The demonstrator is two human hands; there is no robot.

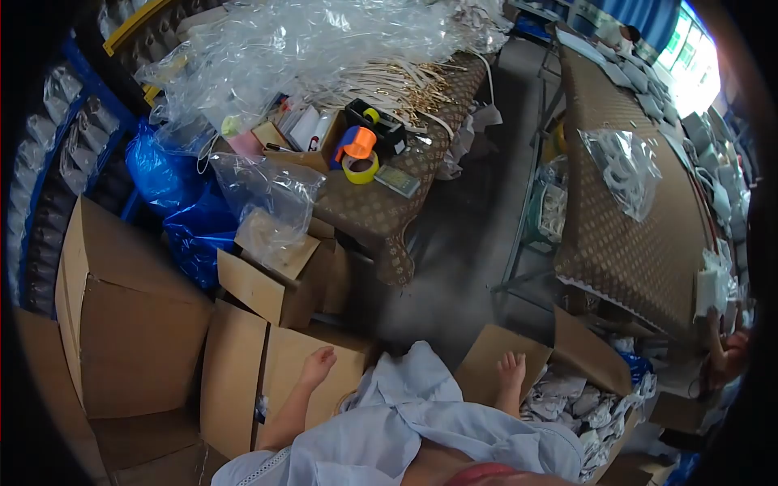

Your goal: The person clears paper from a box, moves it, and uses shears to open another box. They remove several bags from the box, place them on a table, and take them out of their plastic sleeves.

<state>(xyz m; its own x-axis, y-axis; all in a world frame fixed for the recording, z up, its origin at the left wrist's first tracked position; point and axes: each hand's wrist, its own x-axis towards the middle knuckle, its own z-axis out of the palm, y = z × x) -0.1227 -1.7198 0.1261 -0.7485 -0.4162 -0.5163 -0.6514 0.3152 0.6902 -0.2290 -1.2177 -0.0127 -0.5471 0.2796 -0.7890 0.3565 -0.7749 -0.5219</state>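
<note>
Two bare hands: curled left hand (318, 367), grip unclear, tan cardboard box (285, 356) beneath; splayed right hand (511, 370), brown cardboard flap (489, 360) behind, perhaps folded back for access.

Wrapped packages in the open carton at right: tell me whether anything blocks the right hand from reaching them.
Nothing visible does: the right hand shows against one cardboard flap, and the wrapped packages lie uncovered just right of it. The other flap stands on their far side.
</note>
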